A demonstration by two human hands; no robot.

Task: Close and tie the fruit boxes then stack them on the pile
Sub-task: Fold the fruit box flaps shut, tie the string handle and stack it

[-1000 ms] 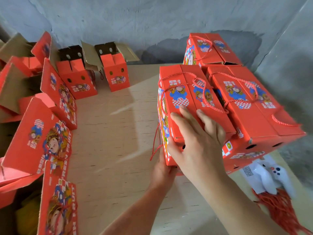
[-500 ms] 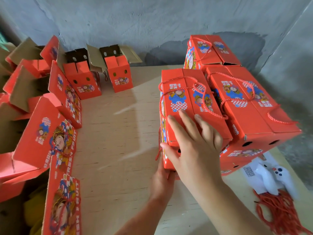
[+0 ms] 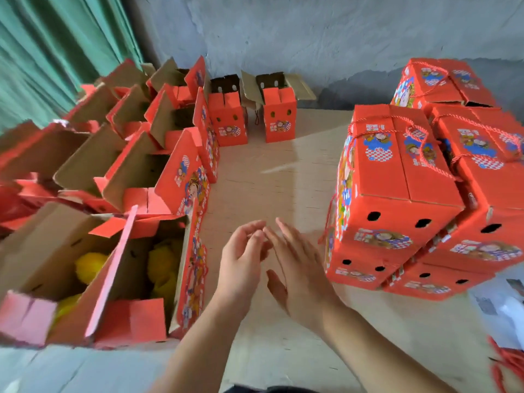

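A pile of closed red fruit boxes tied with red cord stands at the right, two layers high. Its nearest top box sits flush on the stack. My left hand and my right hand hover empty over the wooden table, side by side, fingers relaxed and touching nothing, left of the pile. At the near left, an open red box holds yellow fruit, its flaps standing up.
Several more open red boxes crowd the left side, and two stand at the back by the grey wall. A green curtain hangs at far left. Loose red cords and white paper lie at the near right.
Both hands have let go of the tied box on the pile and drawn back to the left over the table. The view has swung left toward the open boxes.
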